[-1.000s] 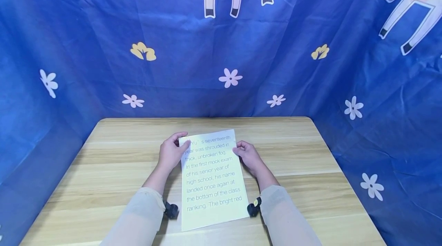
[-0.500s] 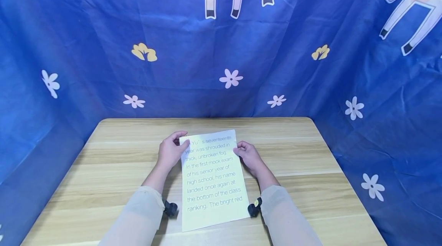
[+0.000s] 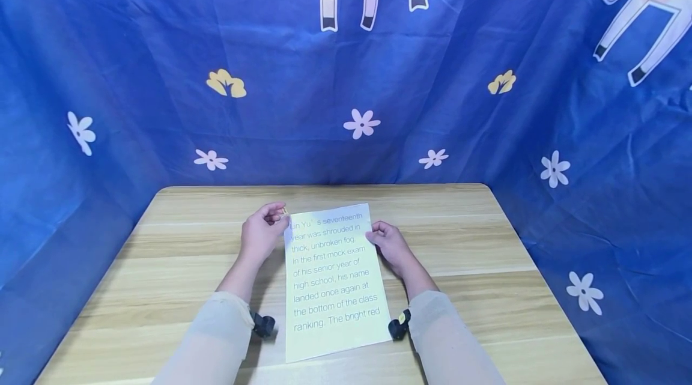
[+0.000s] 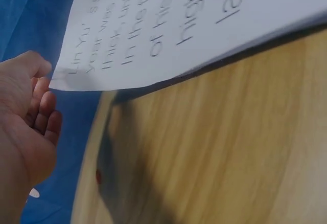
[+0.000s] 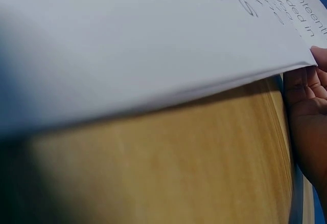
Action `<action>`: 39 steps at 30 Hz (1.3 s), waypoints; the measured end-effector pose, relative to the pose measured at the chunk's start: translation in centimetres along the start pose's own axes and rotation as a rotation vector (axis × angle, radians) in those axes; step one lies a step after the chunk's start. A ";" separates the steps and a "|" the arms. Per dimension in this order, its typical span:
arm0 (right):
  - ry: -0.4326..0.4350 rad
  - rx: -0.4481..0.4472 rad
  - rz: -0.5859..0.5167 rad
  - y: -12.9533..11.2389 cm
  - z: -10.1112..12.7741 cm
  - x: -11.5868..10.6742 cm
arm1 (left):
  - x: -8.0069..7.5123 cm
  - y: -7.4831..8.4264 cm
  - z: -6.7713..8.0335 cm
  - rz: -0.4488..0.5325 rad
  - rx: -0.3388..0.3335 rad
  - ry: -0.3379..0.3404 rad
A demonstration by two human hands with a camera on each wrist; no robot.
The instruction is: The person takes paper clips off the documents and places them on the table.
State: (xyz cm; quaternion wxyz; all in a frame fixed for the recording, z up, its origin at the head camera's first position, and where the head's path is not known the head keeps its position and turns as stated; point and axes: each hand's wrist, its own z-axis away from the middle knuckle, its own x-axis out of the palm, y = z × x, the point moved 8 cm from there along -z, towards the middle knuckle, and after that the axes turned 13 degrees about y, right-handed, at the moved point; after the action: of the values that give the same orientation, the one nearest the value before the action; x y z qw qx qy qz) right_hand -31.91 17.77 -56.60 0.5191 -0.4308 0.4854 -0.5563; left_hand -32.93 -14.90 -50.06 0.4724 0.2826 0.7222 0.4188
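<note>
A stack of printed paper sheets (image 3: 335, 283) with large black lettering is held tilted over the table. My right hand (image 3: 390, 245) grips its right edge near the top, thumb in front and fingers behind, as the right wrist view also shows. At the top left corner is my left hand (image 3: 262, 233), its thumb and fingers pinched together right beside the paper. A small gold-coloured piece (image 3: 285, 211) shows at those fingertips; it is too small to tell its kind. In the left wrist view the thumb lies just off the sheets' corner (image 4: 66, 78).
The wooden table (image 3: 178, 265) has a light grain and rounded far corners. A blue curtain (image 3: 292, 90) with flowers and animals hangs behind it and at both sides. Black wrist cameras (image 3: 264, 325) sit on both cuffs, near the lower edges of the paper.
My left hand has slid left off the paper's corner with the small gold-coloured piece, uncovering the first printed word. The right hand and the sheets stay nearly still.
</note>
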 end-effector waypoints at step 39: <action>-0.002 0.003 -0.030 -0.3 0.2 -0.1 | -5.1 -2.2 -0.7 -0.274 0.241 -0.188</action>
State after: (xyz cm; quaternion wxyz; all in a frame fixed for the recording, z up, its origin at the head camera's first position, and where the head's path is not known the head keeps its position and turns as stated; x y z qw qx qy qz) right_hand -31.75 17.83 -56.32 0.5120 -0.4377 0.4774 -0.5642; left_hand -31.53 -20.34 -49.57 0.5531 0.2742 0.7514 0.2330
